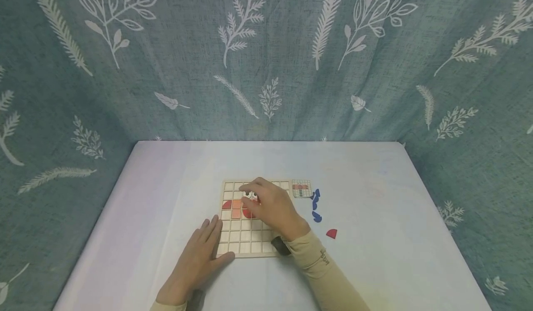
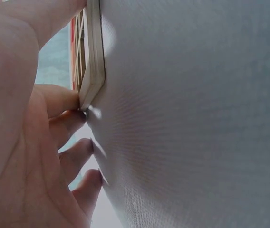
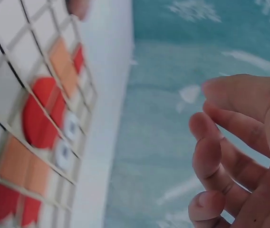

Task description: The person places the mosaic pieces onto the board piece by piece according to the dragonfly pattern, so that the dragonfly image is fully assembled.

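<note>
A wooden grid board [image 1: 245,247] lies on the table. My left hand [image 1: 196,259] rests at its near left corner, thumb along the front edge and straight fingers by the left side. Above the board is my right hand [image 1: 278,209], its fingers loosely bent with nothing between them in the right wrist view. Set in the grid are orange squares [image 3: 63,66], red curved pieces [image 3: 42,114] and two white eye pieces [image 3: 63,154]. In the head view the right hand hides part of this pattern.
A small pattern card [image 1: 301,188] lies against the board's right side. Several blue pieces [image 1: 315,205] sit beside the card, and a loose red quarter-round piece [image 1: 331,233] lies nearer to me. A patterned curtain [image 1: 266,61] surrounds the white table [image 1: 374,200].
</note>
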Action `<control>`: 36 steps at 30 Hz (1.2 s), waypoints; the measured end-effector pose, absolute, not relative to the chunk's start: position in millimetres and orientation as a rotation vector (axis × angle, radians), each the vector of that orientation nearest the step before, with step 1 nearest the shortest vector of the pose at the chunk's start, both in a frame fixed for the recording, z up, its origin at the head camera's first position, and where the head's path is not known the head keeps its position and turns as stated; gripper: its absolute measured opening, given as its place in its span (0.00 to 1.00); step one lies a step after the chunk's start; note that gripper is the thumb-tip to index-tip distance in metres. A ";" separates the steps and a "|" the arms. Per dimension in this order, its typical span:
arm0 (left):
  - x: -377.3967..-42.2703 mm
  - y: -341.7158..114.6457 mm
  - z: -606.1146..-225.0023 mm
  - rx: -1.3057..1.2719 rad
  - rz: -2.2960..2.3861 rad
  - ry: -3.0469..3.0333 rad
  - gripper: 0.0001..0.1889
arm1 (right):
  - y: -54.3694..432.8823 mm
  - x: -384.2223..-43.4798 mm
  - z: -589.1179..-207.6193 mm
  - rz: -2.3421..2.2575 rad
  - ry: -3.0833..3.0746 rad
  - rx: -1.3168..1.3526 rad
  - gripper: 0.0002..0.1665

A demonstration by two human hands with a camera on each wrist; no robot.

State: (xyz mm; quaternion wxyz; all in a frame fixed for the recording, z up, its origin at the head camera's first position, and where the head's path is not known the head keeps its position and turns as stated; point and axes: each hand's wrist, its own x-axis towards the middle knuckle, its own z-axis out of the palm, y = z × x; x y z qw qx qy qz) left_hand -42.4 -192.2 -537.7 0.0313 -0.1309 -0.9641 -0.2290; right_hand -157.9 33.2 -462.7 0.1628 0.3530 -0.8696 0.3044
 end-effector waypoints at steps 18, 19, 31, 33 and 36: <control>-40.9 -192.7 -536.0 -0.372 -0.728 -2.990 0.47 | 95.0 -146.9 -447.6 0.952 -2.547 0.729 0.14; -41.1 -192.7 -535.6 -0.374 -0.728 -2.993 0.47 | 96.9 -145.3 -447.8 0.948 -2.546 0.722 0.14; -42.0 -193.5 -538.5 -0.376 -0.753 -2.982 0.47 | 131.7 -134.4 -456.0 0.895 -2.517 0.642 0.16; -42.3 -193.7 -539.1 -0.376 -0.758 -2.984 0.48 | 139.4 -133.7 -457.4 0.900 -2.523 0.617 0.17; -42.9 -194.1 -540.0 -0.371 -0.755 -2.996 0.48 | 149.9 -131.4 -459.1 0.908 -2.554 0.582 0.20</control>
